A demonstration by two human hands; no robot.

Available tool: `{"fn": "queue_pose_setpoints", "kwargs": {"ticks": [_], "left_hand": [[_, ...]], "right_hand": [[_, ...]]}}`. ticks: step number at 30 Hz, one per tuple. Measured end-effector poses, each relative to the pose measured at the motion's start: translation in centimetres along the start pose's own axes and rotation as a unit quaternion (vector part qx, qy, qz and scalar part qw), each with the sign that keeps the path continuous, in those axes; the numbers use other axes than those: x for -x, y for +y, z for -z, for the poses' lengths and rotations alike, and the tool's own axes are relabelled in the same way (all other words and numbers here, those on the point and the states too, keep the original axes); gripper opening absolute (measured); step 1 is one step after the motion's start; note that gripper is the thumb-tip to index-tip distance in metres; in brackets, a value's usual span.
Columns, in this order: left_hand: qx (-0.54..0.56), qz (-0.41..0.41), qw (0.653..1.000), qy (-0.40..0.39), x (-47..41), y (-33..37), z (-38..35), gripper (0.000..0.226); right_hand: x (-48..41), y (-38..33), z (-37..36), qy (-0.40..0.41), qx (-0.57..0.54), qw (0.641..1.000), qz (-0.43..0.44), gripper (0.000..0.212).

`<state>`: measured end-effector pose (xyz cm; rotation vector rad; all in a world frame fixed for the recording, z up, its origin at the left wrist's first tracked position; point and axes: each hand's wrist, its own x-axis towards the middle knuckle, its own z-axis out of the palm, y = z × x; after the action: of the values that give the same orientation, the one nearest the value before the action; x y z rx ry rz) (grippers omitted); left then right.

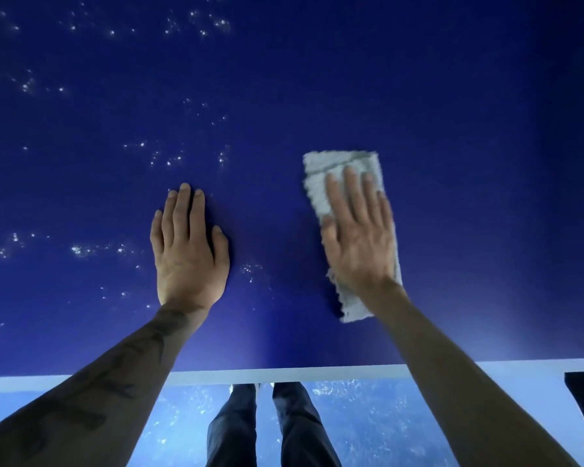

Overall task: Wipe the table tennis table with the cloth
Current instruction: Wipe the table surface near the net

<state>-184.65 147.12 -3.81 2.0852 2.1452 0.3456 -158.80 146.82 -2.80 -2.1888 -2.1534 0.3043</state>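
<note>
Two hands were down on the blue tabletop (418, 96): the right hand (358, 237) lay flat, fingers (351, 187) straight, pressing the grey cloth (331, 170) beneath them to wipe, while the left hand (189, 251) rested open beside it, likely bracing.

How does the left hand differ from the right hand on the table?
The left hand rests on the bare blue table; the right hand presses on the grey cloth. White specks dot the table left of the left hand; none show right of the right hand. Both lie flat, palm down, fingers straight.
</note>
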Motion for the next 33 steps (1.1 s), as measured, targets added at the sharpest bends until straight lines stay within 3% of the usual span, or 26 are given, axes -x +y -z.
{"fn": "queue_pose_setpoints", "kwargs": {"ticks": [4,8,11,15,19,23,26,30,33], "left_hand": [[0.001,0.001,1.000,-0.006,0.0,-0.1,0.0,0.058],[0.002,-0.008,1.000,-0.012,0.1,-0.3,-0.1,0.059],[0.005,-0.010,1.000,-0.011,0.0,-0.3,-0.1,0.059],[0.005,-0.010,1.000,-0.007,0.0,-0.3,0.0,0.057],[0.002,-0.016,1.000,-0.001,0.1,-0.4,-0.1,0.057],[0.004,-0.016,1.000,0.007,0.1,-0.4,-0.2,0.055],[0.009,-0.019,1.000,0.007,0.1,-0.3,-0.1,0.055],[0.005,-0.022,1.000,0.004,0.2,-0.5,0.0,0.056],[0.009,-0.022,1.000,0.002,0.3,-0.4,0.1,0.055]], "right_hand": [[-2.7,-3.4,0.0,0.014,-0.022,0.997,-0.071,0.063],[0.5,-8.7,-1.6,-0.003,-0.034,0.998,0.045,0.065],[3.8,-6.6,-1.6,-0.013,-0.040,0.993,0.110,0.065],[3.0,-0.7,-0.2,-0.003,-0.005,1.000,-0.024,0.062],[-0.4,-3.0,-0.1,0.022,-0.032,0.992,-0.117,0.065],[1.7,-8.8,-1.8,0.005,-0.025,1.000,0.011,0.066],[5.2,-7.0,-1.8,-0.014,-0.025,0.995,0.097,0.065],[5.8,-1.0,-0.4,-0.003,-0.013,0.999,-0.036,0.063],[3.1,-1.9,0.1,0.011,-0.020,0.990,-0.138,0.064]]}}
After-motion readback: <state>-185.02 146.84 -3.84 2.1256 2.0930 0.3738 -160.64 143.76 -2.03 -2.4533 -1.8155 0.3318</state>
